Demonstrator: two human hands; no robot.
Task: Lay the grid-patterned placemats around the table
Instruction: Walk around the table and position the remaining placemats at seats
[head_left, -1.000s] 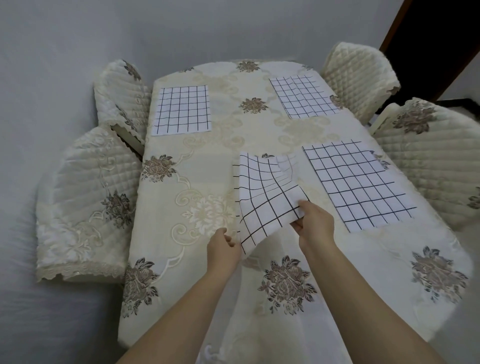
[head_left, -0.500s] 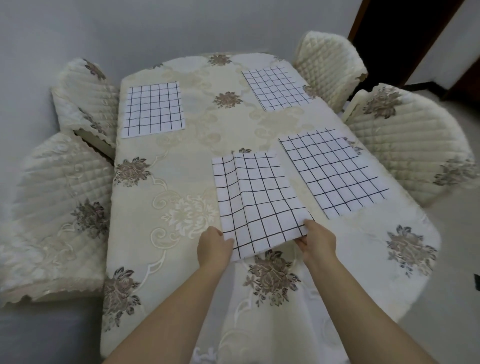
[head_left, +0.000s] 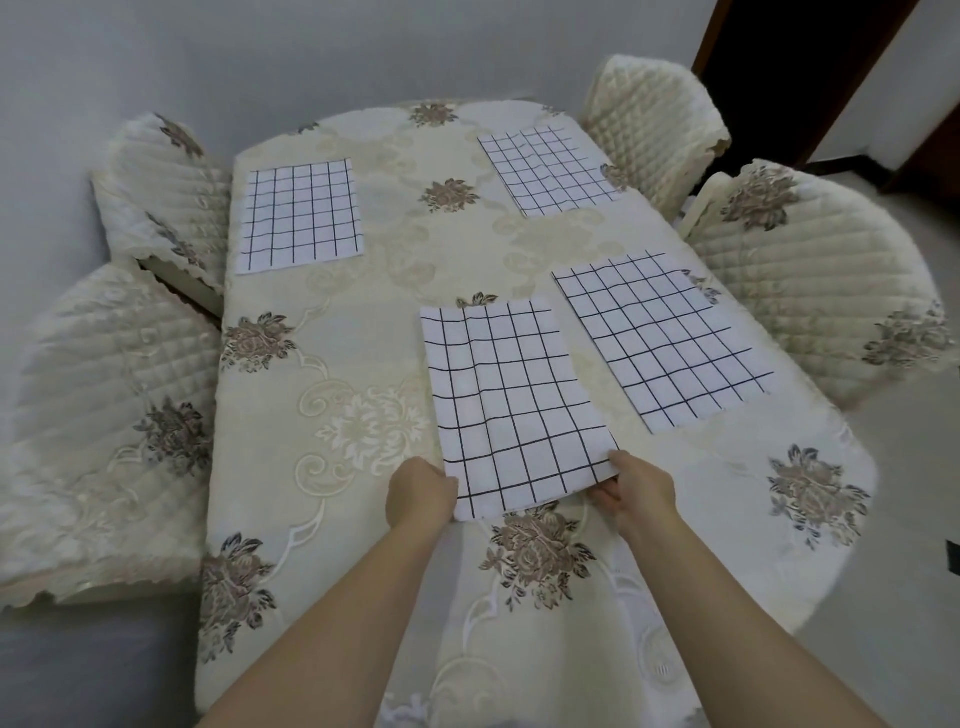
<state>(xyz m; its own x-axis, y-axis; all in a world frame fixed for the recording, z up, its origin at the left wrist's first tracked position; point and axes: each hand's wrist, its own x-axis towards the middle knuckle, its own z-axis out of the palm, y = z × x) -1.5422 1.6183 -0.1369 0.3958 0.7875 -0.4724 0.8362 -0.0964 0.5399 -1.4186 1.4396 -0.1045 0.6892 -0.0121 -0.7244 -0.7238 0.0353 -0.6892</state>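
Head view. We note the table (head_left: 395, 312), under a cream floral cloth, bearing four grid-patterned placemats. Three lie flat: far left mat (head_left: 300, 215), far right mat (head_left: 550, 169), near right mat (head_left: 660, 340). The fourth mat (head_left: 511, 410) lies mid-table, slightly rippled, just beside the near right mat. The left hand (head_left: 421, 493) pinches its near left corner and the right hand (head_left: 636, 491) its near right corner, the two hands apart. We count four quilted chairs, two on each side.

We reach both bare forearms (head_left: 343, 623) forward, our left hand (head_left: 421, 493) and right hand (head_left: 636, 491) each pinching a near corner of the placemat (head_left: 509, 400), backs up.
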